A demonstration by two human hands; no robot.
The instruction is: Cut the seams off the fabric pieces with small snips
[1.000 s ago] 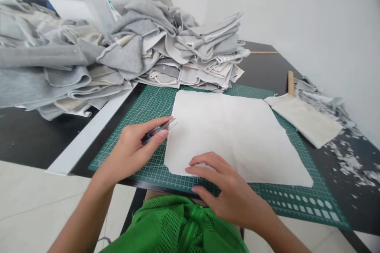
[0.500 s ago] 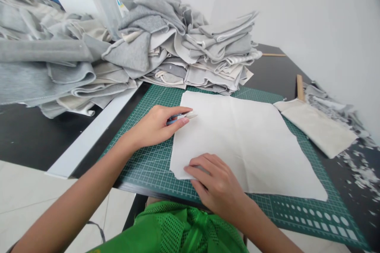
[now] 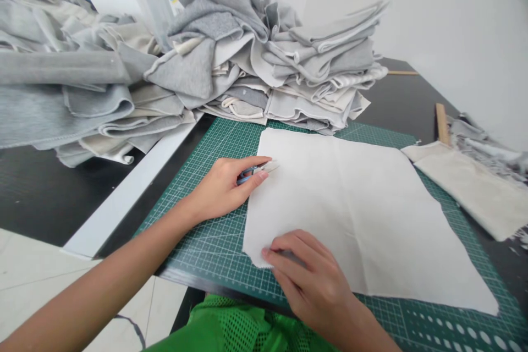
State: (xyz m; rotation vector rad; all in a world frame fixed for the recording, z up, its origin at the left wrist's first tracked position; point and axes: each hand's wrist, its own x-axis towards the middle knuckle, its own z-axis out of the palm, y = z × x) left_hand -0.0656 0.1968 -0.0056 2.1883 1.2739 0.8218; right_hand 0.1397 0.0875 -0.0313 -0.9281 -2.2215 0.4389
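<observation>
A square of white cloth (image 3: 355,203) lies flat on a green cutting mat (image 3: 218,236). My left hand (image 3: 225,187) grips small blue-handled snips (image 3: 258,170), whose tips rest at the cloth's left edge. My right hand (image 3: 309,278) presses down on the cloth's near left corner with its fingers curled together over it.
A tall heap of grey and white cloth pieces (image 3: 198,60) fills the back of the black table. A long white ruler (image 3: 132,187) lies left of the mat. A folded cream piece (image 3: 474,187), wooden sticks (image 3: 442,121) and cloth scraps lie on the right.
My left hand has carried the snips forward from the mat to the cloth's left edge. My right hand's fingers have curled more tightly on the near corner. The view has shifted left.
</observation>
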